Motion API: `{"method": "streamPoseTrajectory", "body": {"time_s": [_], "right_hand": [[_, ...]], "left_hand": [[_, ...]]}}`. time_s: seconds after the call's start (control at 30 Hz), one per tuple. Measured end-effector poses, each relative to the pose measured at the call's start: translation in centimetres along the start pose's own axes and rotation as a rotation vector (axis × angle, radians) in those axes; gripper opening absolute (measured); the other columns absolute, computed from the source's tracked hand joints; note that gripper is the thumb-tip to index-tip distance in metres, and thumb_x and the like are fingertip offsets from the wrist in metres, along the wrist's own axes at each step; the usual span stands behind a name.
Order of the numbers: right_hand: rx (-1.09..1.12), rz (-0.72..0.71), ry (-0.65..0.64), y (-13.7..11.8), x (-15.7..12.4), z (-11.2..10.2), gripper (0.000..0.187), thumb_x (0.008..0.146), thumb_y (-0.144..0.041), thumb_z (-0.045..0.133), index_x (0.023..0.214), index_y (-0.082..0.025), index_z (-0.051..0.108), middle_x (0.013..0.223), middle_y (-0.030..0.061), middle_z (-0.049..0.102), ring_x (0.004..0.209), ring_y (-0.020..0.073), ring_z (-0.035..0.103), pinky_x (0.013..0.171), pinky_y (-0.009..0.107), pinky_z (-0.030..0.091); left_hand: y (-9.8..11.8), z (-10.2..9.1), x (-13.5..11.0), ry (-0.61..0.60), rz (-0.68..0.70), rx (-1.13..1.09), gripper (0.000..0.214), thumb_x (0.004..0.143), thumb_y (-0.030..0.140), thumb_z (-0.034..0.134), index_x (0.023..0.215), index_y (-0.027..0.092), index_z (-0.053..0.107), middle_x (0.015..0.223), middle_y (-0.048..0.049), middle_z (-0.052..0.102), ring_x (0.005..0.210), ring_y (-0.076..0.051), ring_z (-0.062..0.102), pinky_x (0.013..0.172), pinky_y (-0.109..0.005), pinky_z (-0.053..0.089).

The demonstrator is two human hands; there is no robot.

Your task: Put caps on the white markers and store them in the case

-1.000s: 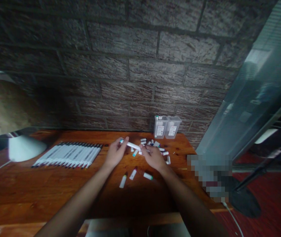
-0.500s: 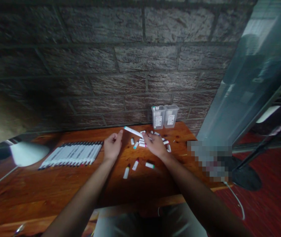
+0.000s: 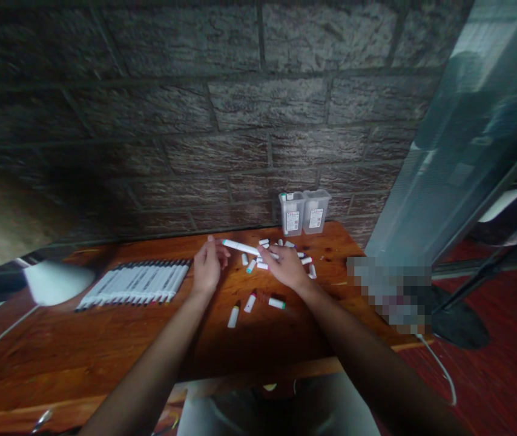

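Your R hand (image 3: 288,266) pinches a white marker (image 3: 240,246) near one end, over the desk (image 3: 81,351); your L hand (image 3: 207,265), fingers seemingly parted, is by its teal end, contact unclear. Poss. risk: w/ just one sure grip, the marker could tip or slip, prob. scattering the short white pieces (image 3: 263,266) nearby. Low R wrist might also knock the green-ended piece (image 3: 276,303).

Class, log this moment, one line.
right hand: holds teal-tipped white marker | left hand: beside marker, contact unclear | desk: marker row, cap-like white pieces, two translucent cases
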State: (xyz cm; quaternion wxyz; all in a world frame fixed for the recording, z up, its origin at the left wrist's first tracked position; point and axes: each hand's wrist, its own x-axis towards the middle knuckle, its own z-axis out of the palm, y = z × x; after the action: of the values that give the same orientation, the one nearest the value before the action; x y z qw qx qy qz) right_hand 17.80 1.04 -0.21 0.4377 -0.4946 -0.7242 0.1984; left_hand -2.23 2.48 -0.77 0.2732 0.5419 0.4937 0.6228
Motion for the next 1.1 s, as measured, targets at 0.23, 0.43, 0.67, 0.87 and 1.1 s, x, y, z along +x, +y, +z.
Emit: {"method": "streamPoseTrajectory", "body": {"time_s": [0.23,0.43,0.67,0.87,1.1], "right_hand": [[0.02,-0.004,-0.027,0.31,0.06,0.14,0.046,0.096,-0.051,0.048,0.073,-0.019,0.072,0.072,0.0035,0.073,0.067,0.015,0.064,0.063,0.024,0.04],[0.018,-0.002,-0.027,0.55,0.12,0.19,0.048,0.096,-0.052,0.047,0.07,-0.019,0.069,0.069,0.0032,0.072,0.066,0.0151,0.064,0.062,0.024,0.039],[0.009,-0.008,-0.033,0.51,0.08,0.17,0.048,0.096,-0.051,0.047,0.067,-0.019,0.067,0.067,0.003,0.07,0.065,0.0148,0.064,0.061,0.024,0.038],[-0.001,-0.009,-0.032,0.37,0.05,0.07,0.048,0.096,-0.051,0.047,0.068,-0.019,0.067,0.068,0.0032,0.071,0.065,0.0147,0.064,0.062,0.024,0.038],[-0.013,-0.018,-0.034,0.47,0.05,0.08,0.049,0.097,-0.051,0.046,0.067,-0.019,0.067,0.067,0.003,0.07,0.065,0.0144,0.064,0.061,0.024,0.038]], "left_hand": [[0.81,0.17,-0.77,-0.111,0.066,0.115,0.038,0.094,0.046,0.052,0.068,0.019,0.055,0.053,0.003,0.052,0.046,-0.01,0.047,0.049,-0.022,0.037],[0.82,0.14,-0.63,-0.121,0.079,0.155,0.035,0.096,0.043,0.049,0.07,0.02,0.054,0.053,0.0032,0.052,0.046,-0.011,0.047,0.05,-0.022,0.037],[0.8,-0.18,-0.67,-0.154,0.1,0.209,0.041,0.097,0.045,0.047,0.066,0.019,0.054,0.052,0.0033,0.052,0.047,-0.011,0.048,0.052,-0.022,0.038],[0.82,-0.05,-0.64,-0.14,0.095,0.208,0.038,0.097,0.045,0.047,0.069,0.02,0.054,0.052,0.0033,0.053,0.046,-0.011,0.048,0.051,-0.023,0.038],[1.1,0.13,-0.73,-0.141,0.074,0.217,0.037,0.096,0.043,0.048,0.068,0.02,0.053,0.051,0.0033,0.051,0.045,-0.011,0.047,0.049,-0.023,0.038]]}}
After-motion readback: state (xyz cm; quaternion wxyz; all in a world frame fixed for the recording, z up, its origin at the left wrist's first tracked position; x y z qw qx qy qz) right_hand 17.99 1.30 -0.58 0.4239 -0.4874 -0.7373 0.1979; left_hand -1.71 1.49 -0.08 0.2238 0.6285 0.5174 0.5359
